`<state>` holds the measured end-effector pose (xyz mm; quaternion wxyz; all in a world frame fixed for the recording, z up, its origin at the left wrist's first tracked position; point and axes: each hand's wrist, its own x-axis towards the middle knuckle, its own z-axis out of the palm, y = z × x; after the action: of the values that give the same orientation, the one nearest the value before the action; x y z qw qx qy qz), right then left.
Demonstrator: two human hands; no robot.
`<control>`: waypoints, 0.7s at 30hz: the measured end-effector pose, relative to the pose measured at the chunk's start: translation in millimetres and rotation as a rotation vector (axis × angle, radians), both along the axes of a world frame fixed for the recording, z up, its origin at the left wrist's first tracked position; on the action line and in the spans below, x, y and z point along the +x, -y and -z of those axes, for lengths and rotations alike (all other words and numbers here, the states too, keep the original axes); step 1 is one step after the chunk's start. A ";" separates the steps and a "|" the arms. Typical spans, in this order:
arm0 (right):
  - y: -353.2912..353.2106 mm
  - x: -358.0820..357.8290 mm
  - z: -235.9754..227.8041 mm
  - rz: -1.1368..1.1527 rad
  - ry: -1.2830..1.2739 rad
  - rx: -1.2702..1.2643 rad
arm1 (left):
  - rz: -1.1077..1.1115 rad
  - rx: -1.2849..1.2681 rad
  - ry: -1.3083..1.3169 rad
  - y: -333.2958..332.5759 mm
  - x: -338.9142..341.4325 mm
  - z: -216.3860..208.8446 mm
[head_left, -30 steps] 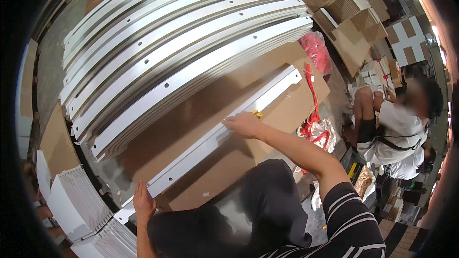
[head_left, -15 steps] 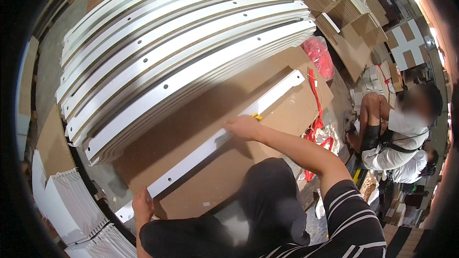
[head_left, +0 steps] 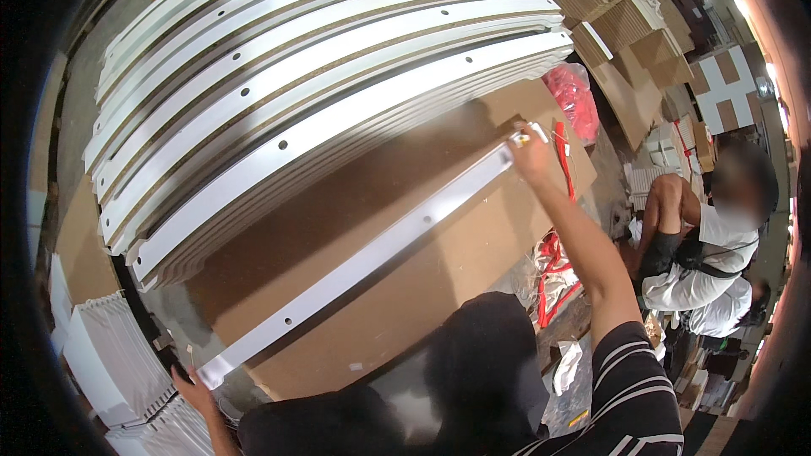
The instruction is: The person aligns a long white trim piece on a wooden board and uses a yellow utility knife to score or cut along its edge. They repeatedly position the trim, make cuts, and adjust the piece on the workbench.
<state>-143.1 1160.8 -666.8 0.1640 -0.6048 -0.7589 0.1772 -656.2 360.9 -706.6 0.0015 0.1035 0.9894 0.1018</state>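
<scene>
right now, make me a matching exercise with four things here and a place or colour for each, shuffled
Column one
1. left hand
2. plastic-wrapped bundle
3. right hand
4. long strip

Column two
A. at the strip's upper-right end in the picture
B. white, with dark holes
C. at the strip's lower-left end in the picture
D. pinkish red

Pairs: 1-C, 2-D, 3-A, 4-B
</scene>
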 end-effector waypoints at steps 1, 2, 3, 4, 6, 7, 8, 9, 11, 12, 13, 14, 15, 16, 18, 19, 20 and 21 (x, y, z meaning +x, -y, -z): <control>-21.3 13.5 6.6 0.120 0.122 0.099 | -0.126 -0.026 0.062 23.9 -12.3 6.1; -36.6 33.5 7.8 0.089 0.141 0.123 | -0.298 -0.131 0.138 42.4 -19.9 13.8; -48.2 45.9 13.2 0.135 0.211 0.139 | -0.369 -0.139 0.082 55.1 -20.8 24.7; -58.5 56.5 15.7 0.133 0.156 0.050 | -0.389 0.051 0.273 64.3 -24.1 28.9; -71.4 69.8 20.2 0.237 0.112 -0.120 | -0.495 0.256 0.627 73.7 -26.5 26.9; -75.5 71.6 22.2 0.211 0.207 -0.111 | -0.584 0.503 0.621 70.7 -15.5 32.7; -77.3 72.9 22.8 0.212 0.134 -0.182 | -0.536 0.553 0.649 67.4 -11.0 31.7; -79.2 73.2 22.1 0.245 0.073 -0.297 | -0.520 0.602 0.695 64.4 -6.8 28.2; -81.0 71.1 20.5 0.266 0.010 -0.401 | -0.523 0.691 0.758 55.4 -1.5 24.7; -81.7 70.1 19.2 0.258 0.006 -0.391 | -0.522 0.638 0.699 52.4 1.9 22.8; -81.6 69.2 18.4 0.244 -0.020 -0.370 | -0.528 0.599 0.669 49.8 2.9 21.1; -81.9 68.6 17.5 0.255 -0.022 -0.378 | -0.553 0.546 0.618 48.0 3.6 19.4; -81.8 68.4 17.2 0.260 -0.045 -0.372 | -0.539 0.576 0.641 46.8 5.6 19.0; -81.8 68.6 17.0 0.285 -0.060 -0.380 | -0.542 0.594 0.640 46.1 6.9 18.0; -82.2 70.4 18.1 0.266 -0.125 -0.377 | -0.537 0.611 0.654 45.4 7.4 14.9; -83.2 71.8 19.2 0.268 -0.128 -0.380 | -0.530 0.609 0.669 45.6 7.7 12.1; -84.3 73.5 20.8 0.287 -0.127 -0.386 | -0.525 0.627 0.721 45.2 9.3 9.8; -85.8 75.6 22.3 0.269 -0.128 -0.391 | -0.514 0.560 0.723 44.2 9.8 7.0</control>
<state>-67.5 1246.5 -689.1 0.1136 -0.7081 -0.6109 0.3354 -646.3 316.8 -713.6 0.2901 -0.1878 0.8541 0.3886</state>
